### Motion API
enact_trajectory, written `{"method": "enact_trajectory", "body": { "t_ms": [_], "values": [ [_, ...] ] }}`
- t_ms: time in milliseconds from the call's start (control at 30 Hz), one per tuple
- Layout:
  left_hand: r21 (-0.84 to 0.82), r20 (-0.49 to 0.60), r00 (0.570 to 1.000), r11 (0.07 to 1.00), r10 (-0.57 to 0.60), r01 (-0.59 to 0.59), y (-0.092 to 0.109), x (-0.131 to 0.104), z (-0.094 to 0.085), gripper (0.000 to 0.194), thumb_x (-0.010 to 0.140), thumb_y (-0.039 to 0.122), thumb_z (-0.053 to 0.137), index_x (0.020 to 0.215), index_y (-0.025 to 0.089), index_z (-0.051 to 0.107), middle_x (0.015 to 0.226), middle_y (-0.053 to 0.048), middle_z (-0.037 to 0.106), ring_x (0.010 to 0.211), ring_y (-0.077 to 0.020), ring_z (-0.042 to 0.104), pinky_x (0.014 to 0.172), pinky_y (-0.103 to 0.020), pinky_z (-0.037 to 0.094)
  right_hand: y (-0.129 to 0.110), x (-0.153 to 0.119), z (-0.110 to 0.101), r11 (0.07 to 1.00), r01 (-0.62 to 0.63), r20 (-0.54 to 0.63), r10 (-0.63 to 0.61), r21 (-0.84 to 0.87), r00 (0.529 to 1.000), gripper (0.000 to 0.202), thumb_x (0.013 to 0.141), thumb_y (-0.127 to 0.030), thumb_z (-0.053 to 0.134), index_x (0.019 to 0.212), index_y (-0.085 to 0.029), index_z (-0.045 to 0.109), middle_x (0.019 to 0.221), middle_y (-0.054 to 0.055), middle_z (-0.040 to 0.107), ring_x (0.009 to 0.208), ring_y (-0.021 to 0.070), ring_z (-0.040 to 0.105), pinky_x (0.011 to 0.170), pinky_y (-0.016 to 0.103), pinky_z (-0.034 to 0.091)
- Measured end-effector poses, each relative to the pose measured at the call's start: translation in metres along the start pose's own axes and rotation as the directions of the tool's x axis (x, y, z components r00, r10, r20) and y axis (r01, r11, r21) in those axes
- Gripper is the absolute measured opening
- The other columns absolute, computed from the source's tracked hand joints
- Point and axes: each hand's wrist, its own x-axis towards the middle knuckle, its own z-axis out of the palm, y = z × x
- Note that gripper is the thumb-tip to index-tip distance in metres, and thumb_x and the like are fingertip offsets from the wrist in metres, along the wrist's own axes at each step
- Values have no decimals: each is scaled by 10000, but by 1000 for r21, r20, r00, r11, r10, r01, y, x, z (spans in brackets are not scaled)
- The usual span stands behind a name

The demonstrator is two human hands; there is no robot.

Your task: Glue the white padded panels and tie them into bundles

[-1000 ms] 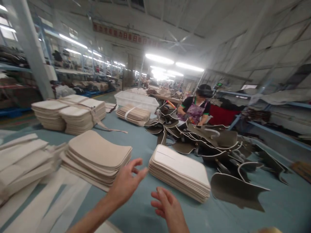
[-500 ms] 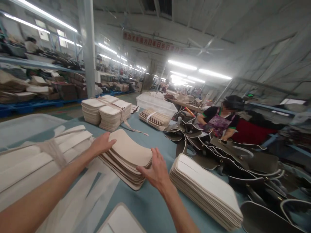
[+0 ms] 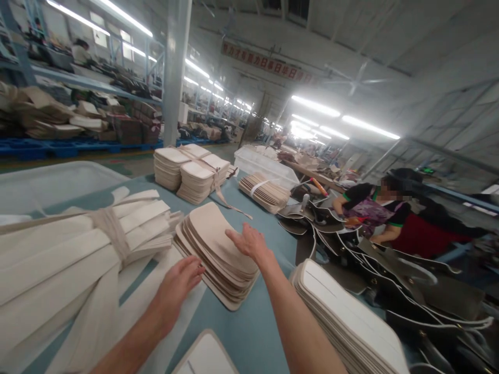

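A stack of beige rounded panels (image 3: pixel 216 234) lies slightly fanned on the blue-green table top (image 3: pixel 234 324). At its near left edge is my left hand (image 3: pixel 177 291), fingers stretched out, the tips beside the edges of the stack. My right hand (image 3: pixel 249 244) is over the stack's far right side, thumb and fingers apart, holding nothing. Whether either hand touches the panels I cannot tell. To the right stands a taller stack of white-faced panels (image 3: pixel 346 317). A single white panel (image 3: pixel 206 356) with a beige border shows at the bottom edge.
Bundled cream strips (image 3: pixel 78 254) cover the left. Behind are tied panel stacks (image 3: pixel 205 174), a banded stack (image 3: pixel 263 192) and a clear plastic bin (image 3: pixel 268 166). Dark white-edged pieces (image 3: pixel 390 275) pile up at right, where a co-worker (image 3: pixel 374 208) sits. A pillar (image 3: pixel 175 78) rises behind.
My left hand has come off the stack's far left corner toward me, to its near left side. My right hand has moved from the near right corner to the far right side. The view has shifted.
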Motion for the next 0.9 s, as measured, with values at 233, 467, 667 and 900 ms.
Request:
{"method": "enact_trajectory", "body": {
  "t_ms": [233, 467, 667, 900],
  "values": [
    [-407, 38, 987, 899, -158, 159, -31, 5, 12, 348, 863, 250, 659, 1193, 147, 623, 1358, -179, 684, 1144, -266, 705, 1069, -425, 517, -13, 36, 43, 1000, 9, 32, -8, -24, 999, 525, 1081, -487, 304, 1239, -92, 612, 1227, 255, 708, 1200, 327, 663, 1014, 428, 449],
    [-363, -116, 991, 931, -67, 20, -36, 17, 19, 538, 735, 421, 801, 1188, 163, 668, 1358, -152, 689, 1275, -311, 635, 1124, -421, 468, -11, 44, 70, 997, -45, -17, 44, -64, 999, 569, 1071, -533, 273, 1209, -107, 622, 1193, 256, 718, 1154, 358, 683, 965, 450, 476],
    [-436, -36, 996, 898, -77, 54, -44, 15, 19, 523, 703, 417, 787, 1160, 181, 692, 1385, -138, 681, 1285, -308, 627, 1102, -411, 484, -8, 43, 75, 998, -48, -5, 48, -48, 999, 568, 1068, -535, 259, 1207, -118, 620, 1166, 238, 734, 1154, 357, 686, 958, 451, 473],
    [-349, 0, 999, 936, -54, 51, -33, 12, 28, 474, 799, 418, 626, 1215, 195, 668, 1346, -113, 705, 1298, -312, 608, 1117, -460, 439, -11, 35, 78, 1000, -23, 1, 23, -19, 1000, 578, 1060, -557, 242, 1131, -166, 662, 1141, 195, 752, 1146, 338, 689, 939, 423, 472]
  ]
}}
